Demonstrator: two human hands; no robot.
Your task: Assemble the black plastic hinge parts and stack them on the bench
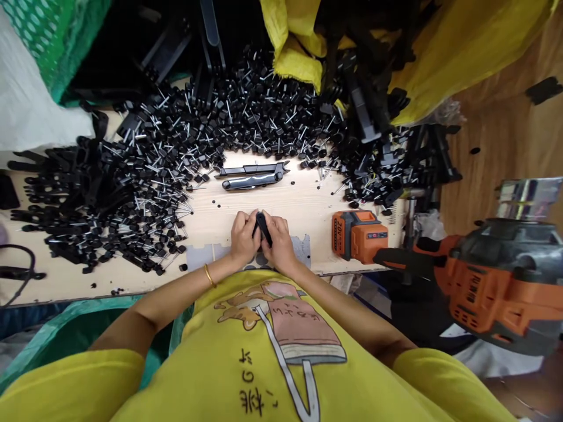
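Observation:
Close to the front edge of the table, my left hand (244, 239) and my right hand (280, 241) meet around a black plastic part (263, 224). Fingers of both hands are closed on it, one hand per side, and its two arms spread downward from a rounded top. My hands cover some of it. Just beyond them lie two long black assembled pieces (255, 176), side by side. Beneath my wrists a grey patch (302, 249) covers part of the tabletop.
Heaped black knobs with metal pins (264, 111) curve around the pale table (308, 205). Black plastic arms (83, 176) pile up at left. An orange cordless power tool (475, 287) and its 20V battery (360, 236) sit at right. Yellow sacking (440, 53) hangs at the back.

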